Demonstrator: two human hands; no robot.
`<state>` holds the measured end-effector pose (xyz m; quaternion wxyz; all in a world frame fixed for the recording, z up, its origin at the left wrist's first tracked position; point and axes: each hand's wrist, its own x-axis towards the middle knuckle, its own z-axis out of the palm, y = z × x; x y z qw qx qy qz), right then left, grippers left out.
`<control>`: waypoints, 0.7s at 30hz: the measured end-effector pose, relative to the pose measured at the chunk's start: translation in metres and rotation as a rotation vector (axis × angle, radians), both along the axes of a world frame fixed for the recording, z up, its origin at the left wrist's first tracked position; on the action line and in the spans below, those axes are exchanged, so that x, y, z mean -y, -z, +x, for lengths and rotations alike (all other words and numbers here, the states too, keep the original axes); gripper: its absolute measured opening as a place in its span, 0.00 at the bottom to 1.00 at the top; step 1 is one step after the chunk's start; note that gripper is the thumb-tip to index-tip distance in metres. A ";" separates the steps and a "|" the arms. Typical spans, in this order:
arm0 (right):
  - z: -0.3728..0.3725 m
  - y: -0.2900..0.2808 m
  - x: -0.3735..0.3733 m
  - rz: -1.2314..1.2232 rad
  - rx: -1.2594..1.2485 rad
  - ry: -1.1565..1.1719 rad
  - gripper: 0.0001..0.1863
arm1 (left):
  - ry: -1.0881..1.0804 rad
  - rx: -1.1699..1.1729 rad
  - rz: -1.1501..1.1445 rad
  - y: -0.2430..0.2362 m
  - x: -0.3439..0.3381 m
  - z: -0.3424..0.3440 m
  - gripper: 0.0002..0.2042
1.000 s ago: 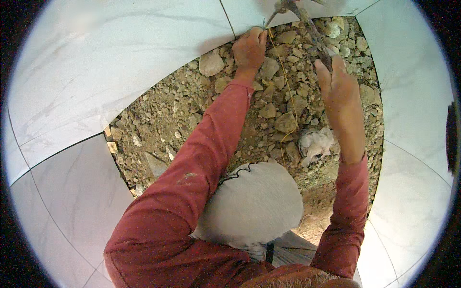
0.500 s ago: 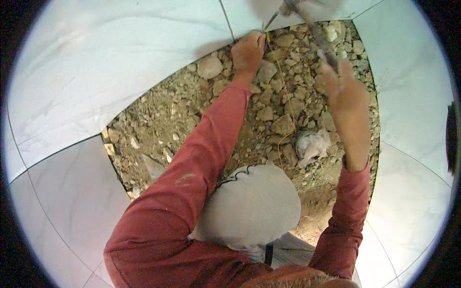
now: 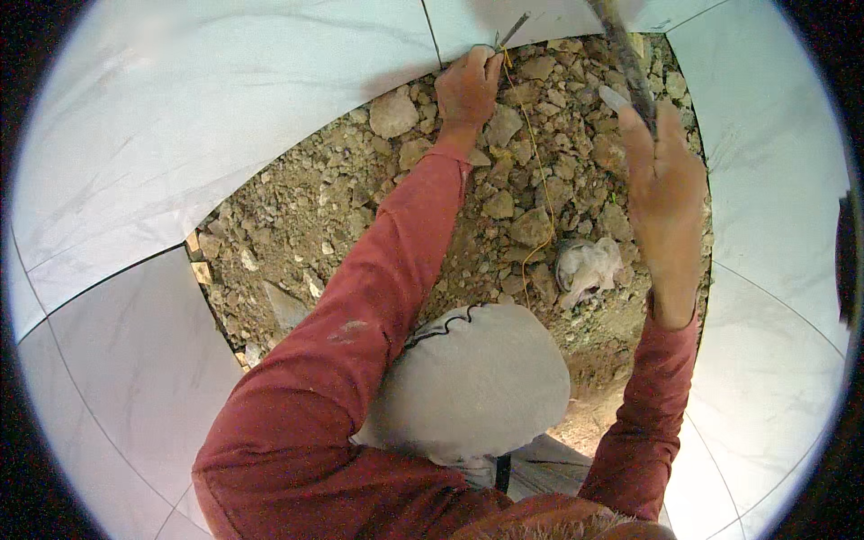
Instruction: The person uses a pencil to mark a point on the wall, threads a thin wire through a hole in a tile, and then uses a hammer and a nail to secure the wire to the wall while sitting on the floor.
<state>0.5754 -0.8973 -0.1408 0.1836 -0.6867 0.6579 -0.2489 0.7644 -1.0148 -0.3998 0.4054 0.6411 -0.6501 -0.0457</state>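
Observation:
My left hand (image 3: 466, 94) is closed around a thin dark metal rod (image 3: 515, 31) at the far edge of the rubble patch, where it meets the pale tile. The rod leans up to the right past my fingers. A thin yellow string (image 3: 543, 184) runs from beside that hand down across the stones. My right hand (image 3: 664, 184), at the right, grips the wooden handle of a hammer (image 3: 627, 65). The handle points up and away to the left, and its head lies outside the picture. My two hands are well apart.
Large white marbled tiles (image 3: 180, 135) surround the patch of rubble (image 3: 486, 171). A crumpled whitish plastic bag (image 3: 587, 270) rests on the stones, left of my right forearm. My grey-clad knee (image 3: 477, 378) juts over the near part. A bigger pale stone (image 3: 393, 114) lies left of my left hand.
The hammer has swung up and away from the rod's end, its head leaving the picture. My right hand has shifted slightly right. My left hand stays on the rod.

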 end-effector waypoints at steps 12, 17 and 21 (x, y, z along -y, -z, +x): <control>0.003 0.008 0.007 0.028 -0.133 -0.002 0.14 | -0.030 0.000 -0.133 0.002 0.002 0.005 0.09; 0.010 0.012 0.002 -0.067 -0.065 0.036 0.15 | -0.041 0.088 -0.009 0.003 0.001 0.000 0.10; -0.008 0.029 0.015 -0.028 -0.194 -0.044 0.16 | -0.006 0.028 -0.171 -0.001 0.003 -0.004 0.10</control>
